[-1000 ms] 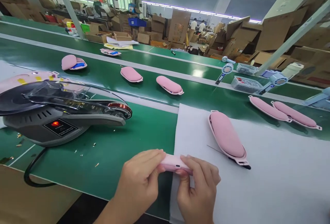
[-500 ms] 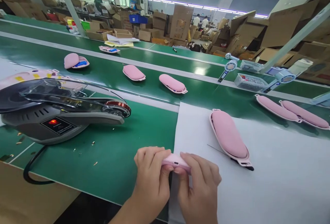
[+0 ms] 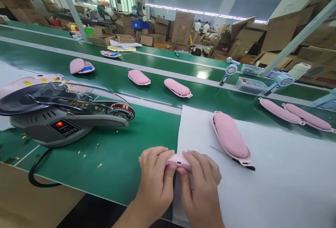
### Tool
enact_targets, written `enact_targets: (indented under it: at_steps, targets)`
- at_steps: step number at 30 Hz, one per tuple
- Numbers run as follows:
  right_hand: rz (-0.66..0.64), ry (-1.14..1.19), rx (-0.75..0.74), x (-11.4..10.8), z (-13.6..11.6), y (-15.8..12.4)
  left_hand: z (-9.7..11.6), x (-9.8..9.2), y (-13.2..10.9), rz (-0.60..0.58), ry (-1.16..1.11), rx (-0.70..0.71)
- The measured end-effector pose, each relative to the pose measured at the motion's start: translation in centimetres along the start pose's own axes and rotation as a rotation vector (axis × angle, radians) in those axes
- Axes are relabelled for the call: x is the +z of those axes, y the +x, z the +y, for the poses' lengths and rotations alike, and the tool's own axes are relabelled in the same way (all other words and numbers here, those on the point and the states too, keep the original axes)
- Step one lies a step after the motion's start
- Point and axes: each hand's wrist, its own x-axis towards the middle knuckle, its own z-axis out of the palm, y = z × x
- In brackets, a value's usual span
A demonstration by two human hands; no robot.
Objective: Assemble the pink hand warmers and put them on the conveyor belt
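Note:
A small pink plastic casing (image 3: pixel 177 161) with a dark port slot in its near edge is pinched between both hands, low in the middle of the view. My left hand (image 3: pixel 157 175) closes on its left end, thumb underneath and fingers on top. On the right end my right hand (image 3: pixel 201 177) grips it the same way. Most of the casing is hidden by the fingers. To the right, a padded pink oval piece (image 3: pixel 232 135) rests on the white sheet (image 3: pixel 278 172), with a dark strip at its near end and a thin wire beside it.
A grey and black machine (image 3: pixel 68 112) with a red light stands at left, its cable hanging below. Several pink pieces, one of them a pink oval (image 3: pixel 177 88), lie on the green table (image 3: pixel 147 126). Handheld fans (image 3: pixel 231 69) and a clear tub (image 3: pixel 252 85) are at right.
The camera view has shifted slightly. Both hands keep hold of the pink casing, which is tilted a little more level than before. The other pieces have stayed in place.

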Motion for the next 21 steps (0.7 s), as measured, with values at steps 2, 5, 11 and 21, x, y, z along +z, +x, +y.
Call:
enact_targets:
  at_steps: [2, 5, 11, 21]
  targets:
    - [-0.009, 0.004, 0.001, 0.0, 0.1, -0.1, -0.1, 0.1, -0.2, -0.001, 0.03, 0.027]
    - [0.037, -0.005, 0.028, 0.4, 0.0, -0.3, -0.1, 0.5, -0.2, 0.03, 0.052, 0.056]
    - [0.151, -0.048, 0.092, 1.3, -0.8, -0.1, 0.3, 1.2, -0.1, 0.115, -0.001, -0.003]
    - [0.018, -0.006, -0.03, 0.3, 0.3, -0.3, -0.3, 0.9, -0.6, 0.098, 0.033, 0.064]
